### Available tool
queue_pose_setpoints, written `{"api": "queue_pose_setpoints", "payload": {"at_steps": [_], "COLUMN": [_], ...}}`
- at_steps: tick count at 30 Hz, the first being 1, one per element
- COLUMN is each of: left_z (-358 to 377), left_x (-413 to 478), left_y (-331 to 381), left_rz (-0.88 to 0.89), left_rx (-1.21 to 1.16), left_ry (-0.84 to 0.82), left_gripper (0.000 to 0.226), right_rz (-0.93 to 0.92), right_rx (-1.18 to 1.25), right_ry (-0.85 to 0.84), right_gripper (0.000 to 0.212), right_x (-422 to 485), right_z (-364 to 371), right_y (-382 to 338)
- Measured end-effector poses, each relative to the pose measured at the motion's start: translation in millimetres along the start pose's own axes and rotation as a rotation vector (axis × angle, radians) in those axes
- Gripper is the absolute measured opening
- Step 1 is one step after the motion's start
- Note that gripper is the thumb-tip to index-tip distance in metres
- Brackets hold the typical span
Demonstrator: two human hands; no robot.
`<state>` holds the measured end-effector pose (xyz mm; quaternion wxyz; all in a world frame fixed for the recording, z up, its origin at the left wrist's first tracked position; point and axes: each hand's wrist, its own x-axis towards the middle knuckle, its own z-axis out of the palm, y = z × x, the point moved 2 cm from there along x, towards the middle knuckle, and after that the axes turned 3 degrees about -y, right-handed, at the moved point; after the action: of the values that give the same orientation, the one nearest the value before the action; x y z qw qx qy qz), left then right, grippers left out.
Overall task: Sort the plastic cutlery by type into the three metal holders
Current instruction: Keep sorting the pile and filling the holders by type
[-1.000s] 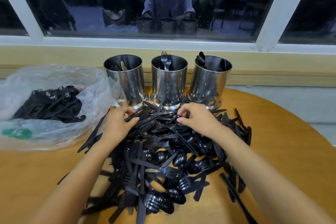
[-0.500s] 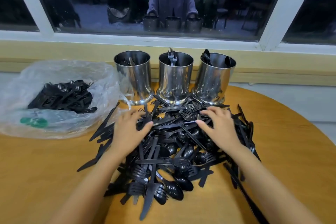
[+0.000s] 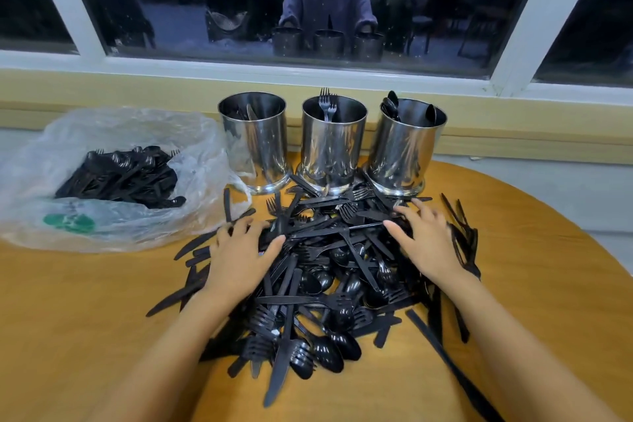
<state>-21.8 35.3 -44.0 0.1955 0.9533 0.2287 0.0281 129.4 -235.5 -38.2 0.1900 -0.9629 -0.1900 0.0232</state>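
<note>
Left hand [image 3: 239,257]: flat on the left flank of the cutlery pile, with straight, spread fingers; gripping nothing.
Right hand [image 3: 428,243]: flat on the far right flank, near the base of the right holder, with spread fingers; likewise gripping nothing.
Cutlery pile [image 3: 329,284]: black plastic forks, knives and spoons, tangled and overlapping, heaped mid-table and reaching the bases of the holders.
Left holder [image 3: 255,147]: far left of the row; knife blades visible inside.
Middle holder [image 3: 332,147]: two forks upright, tines up.
Right holder [image 3: 406,151]: spoons leaning on the rim.
Step in hand (judged): raking the heap apart to expose single pieces; no piece picked yet.
Method advised: thin the heap sideways first; pinch loose top pieces by the handle; gather one type at a time; avoid pulling from beneath, likely to snag tines and scatter neighbours.
Progress (judged): early; only a few pieces in the holders, most still unsorted.
Plastic bag [image 3: 113,212]: clear, left of the holders, with more black cutlery inside.
Obstructions: pieces lying against the holder bases; strays on the right, near the table [image 3: 68,336] edge; risk of sweeping those off.
Window [image 3: 171,10]: dark, behind the holders, reflecting a person and the three holders.
</note>
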Motion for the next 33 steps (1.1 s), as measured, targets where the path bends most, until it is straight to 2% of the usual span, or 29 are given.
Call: {"api": "queue_pose_setpoints", "payload": {"at_steps": [2,4,6,8,10,12,15,17,19,22,25,30,33], "left_z": [-9,-16,-16,-10,-2,4,3,-3,-11,-21,-24,-14,-14], "left_x": [-1,2,7,12,19,23,24,21,16,4,-13,-34,-45], "left_y": [4,16,33,50,60,63,60,57,56,64,83,110,111], "left_rz": [0.066,0.186,0.278,0.337,0.352,0.339,0.308,0.301,0.298,0.269,0.173,-0.096,-0.193], "left_rx": [-0.018,-0.113,-0.189,-0.19,-0.128,-0.101,-0.191,-0.243,-0.312,-0.503,-0.744,-1.298,-1.608], "left_ry": [0.135,0.201,0.151,0.048,-0.05,-0.066,0.057,0.164,0.247,0.271,0.089,-0.224,-0.223], "left_gripper": [0.044,0.03,0.024,0.027,0.03,0.028,0.034,0.038,0.031,0.014,0.022,0.034,0.02], "right_rz": [-0.133,-0.259,-0.344,-0.387,-0.395,-0.404,-0.38,-0.318,-0.253,-0.176,-0.153,-0.227,-0.276], "right_rx": [0.005,0.022,-0.008,-0.1,-0.216,-0.341,-0.411,-0.365,-0.291,-0.083,0.107,0.195,0.278], "right_ry": [0.117,0.115,0.06,0.016,-0.027,-0.038,0.014,0.082,0.149,0.248,0.341,0.235,0.123], "right_gripper": [0.039,0.03,0.03,0.033,0.032,0.029,0.026,0.025,0.024,0.022,0.021,0.018,0.013], "right_x": [1,2,5,10,16,19,21,21,16,-2,-24,-60,-84], "right_z": [-4,-4,1,5,6,3,-8,-19,-31,-41,-44,-31,-17], "right_y": [-7,-19,-31,-40,-47,-50,-47,-42,-39,-44,-60,-89,-95]}}
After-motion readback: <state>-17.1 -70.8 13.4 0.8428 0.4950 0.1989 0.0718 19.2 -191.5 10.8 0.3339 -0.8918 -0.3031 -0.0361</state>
